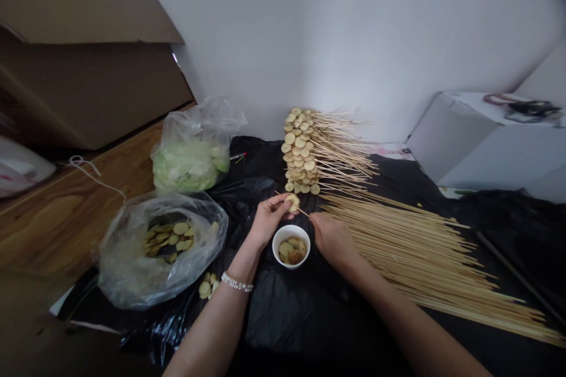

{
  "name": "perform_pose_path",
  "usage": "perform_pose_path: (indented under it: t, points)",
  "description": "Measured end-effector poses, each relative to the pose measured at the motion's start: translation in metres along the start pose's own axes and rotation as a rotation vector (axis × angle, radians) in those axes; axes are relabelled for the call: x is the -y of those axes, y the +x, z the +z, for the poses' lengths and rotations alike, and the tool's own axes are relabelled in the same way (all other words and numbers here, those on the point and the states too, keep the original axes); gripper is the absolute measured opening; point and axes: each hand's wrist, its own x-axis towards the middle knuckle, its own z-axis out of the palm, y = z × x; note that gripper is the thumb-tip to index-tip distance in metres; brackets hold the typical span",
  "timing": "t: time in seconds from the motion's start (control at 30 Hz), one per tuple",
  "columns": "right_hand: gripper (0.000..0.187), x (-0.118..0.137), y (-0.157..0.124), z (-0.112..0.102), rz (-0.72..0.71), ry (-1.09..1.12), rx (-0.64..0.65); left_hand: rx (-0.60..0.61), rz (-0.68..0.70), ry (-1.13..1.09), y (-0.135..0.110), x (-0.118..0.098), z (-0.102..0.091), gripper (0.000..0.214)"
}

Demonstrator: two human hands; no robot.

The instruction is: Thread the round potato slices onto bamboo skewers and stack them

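Note:
My left hand [270, 216] pinches a round potato slice [292, 202] between thumb and fingers. A thin wooden skewer [303, 212] runs through or behind the slice, its tip showing past my left fingers. My right hand [332, 237] is closed around the other end of that skewer. Just below both hands stands a white bowl [275, 245] holding several potato slices [292, 250]. Beyond them lies a stack of skewered potato slices [299, 150], with bare stick ends pointing right. Loose bamboo skewers [411, 247] spread out beside my right forearm.
At left, an open plastic bag [119, 253] contains potato slices, with loose slices [206, 288] near it. Behind it sits a clear bag of pale green leaves [188, 162]. Black plastic sheeting [278, 318] covers the surface. A cardboard box [88, 82] and white box [469, 135] flank it.

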Motion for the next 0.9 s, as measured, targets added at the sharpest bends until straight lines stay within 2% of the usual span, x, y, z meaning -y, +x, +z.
perform_pose_path:
  t: [0.27,0.47,0.63,0.8,0.9]
  points:
    - [0.021,0.002,-0.002,-0.001,0.007,-0.033,0.004,-0.007,0.019,0.008,0.0,-0.002,-0.003,0.044]
    - [0.024,0.003,0.003,-0.001,0.015,-0.014,0.03,0.058,-0.059,-0.001,-0.001,0.002,0.003,0.048]
    - [0.027,0.002,0.004,0.0,0.011,-0.008,-0.015,0.101,-0.061,0.02,-0.002,0.001,0.003,0.051]
    - [0.03,-0.006,0.001,0.0,0.01,-0.035,-0.111,0.12,0.028,0.118,-0.004,-0.008,-0.003,0.045]
    - [0.029,-0.016,0.001,-0.002,0.019,-0.02,-0.185,0.102,0.116,0.163,-0.008,-0.018,-0.009,0.03]
